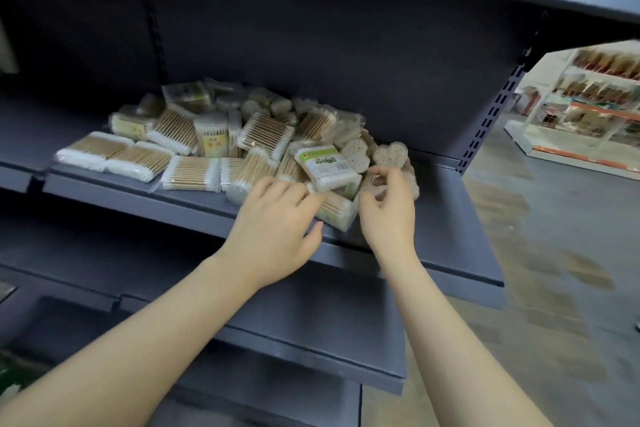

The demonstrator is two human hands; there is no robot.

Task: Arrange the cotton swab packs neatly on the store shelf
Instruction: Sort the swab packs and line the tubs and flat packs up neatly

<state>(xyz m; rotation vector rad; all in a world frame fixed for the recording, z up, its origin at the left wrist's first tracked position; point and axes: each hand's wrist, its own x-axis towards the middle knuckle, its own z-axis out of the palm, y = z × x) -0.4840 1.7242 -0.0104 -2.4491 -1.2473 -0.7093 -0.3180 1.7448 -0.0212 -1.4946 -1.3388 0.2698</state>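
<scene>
From the head camera, a jumbled heap of cotton swab packs [214,139] lies on the dark grey shelf [450,218], spreading away to the left of and beyond both hands. The left hand [277,218] lies palm down, fingers fairly straight, resting on a clear box of swabs [337,213] at the shelf's front edge. Just right of that box, the right hand [389,204] has its fingers loosely curled; whether it pinches anything cannot be told. A heart-shaped pack [391,152] sits just beyond its fingertips.
</scene>
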